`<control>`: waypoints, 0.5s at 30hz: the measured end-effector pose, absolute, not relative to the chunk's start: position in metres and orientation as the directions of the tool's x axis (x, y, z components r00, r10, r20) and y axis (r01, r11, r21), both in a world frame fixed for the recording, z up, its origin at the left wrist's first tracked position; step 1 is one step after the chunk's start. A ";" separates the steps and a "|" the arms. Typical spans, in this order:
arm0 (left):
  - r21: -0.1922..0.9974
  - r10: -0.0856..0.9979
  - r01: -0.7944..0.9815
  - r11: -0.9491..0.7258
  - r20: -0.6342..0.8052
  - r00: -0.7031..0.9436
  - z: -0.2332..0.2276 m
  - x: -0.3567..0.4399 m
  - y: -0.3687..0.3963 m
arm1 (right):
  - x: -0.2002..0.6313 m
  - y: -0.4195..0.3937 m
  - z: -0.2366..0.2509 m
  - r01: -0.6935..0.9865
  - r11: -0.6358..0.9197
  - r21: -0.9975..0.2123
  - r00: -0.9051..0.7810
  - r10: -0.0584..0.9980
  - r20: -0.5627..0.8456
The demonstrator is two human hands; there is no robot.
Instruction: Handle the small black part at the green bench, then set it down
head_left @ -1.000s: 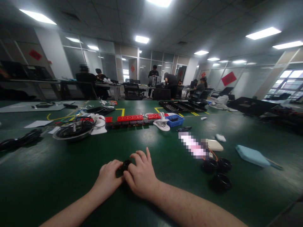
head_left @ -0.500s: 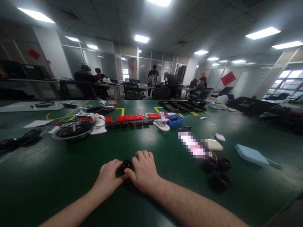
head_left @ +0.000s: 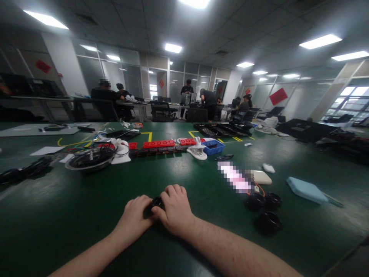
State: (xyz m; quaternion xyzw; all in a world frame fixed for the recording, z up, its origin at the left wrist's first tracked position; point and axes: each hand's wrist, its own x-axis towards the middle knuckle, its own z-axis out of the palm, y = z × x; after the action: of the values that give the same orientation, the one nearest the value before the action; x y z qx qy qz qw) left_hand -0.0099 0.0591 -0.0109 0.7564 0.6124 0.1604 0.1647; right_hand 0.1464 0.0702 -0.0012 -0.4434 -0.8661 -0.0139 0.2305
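A small black round part (head_left: 156,202) rests low on the green table (head_left: 57,215), gripped from both sides. My left hand (head_left: 135,215) closes on its left side and my right hand (head_left: 173,211) curls over its right side, fingers bent down. Most of the part is hidden between the two hands. Three similar black round parts (head_left: 265,209) sit on the table to the right, apart from my hands.
A light blue case (head_left: 305,190), a beige flat device (head_left: 261,177) and a white small item (head_left: 268,167) lie right. A metal bowl with cables (head_left: 90,159), red blocks (head_left: 158,144) and a blue bin (head_left: 212,146) stand further back. Several people work at far desks.
My right hand's fingers have curled down from spread to closed over the black part. Both hands stay in place on the table.
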 end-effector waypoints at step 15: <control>0.476 0.967 0.851 -0.223 -0.001 0.255 0.002 -0.004 0.051 | 0.141 0.067 -0.006 0.717 0.634 -0.288 -0.524 0.764 0.376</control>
State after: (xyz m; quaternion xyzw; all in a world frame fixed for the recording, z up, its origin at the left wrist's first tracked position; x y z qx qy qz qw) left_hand -0.0039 0.0512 0.0023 0.7678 0.5918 0.1493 0.1949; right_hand 0.1409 0.0666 -0.0063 -0.4248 -0.8717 0.0486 0.2395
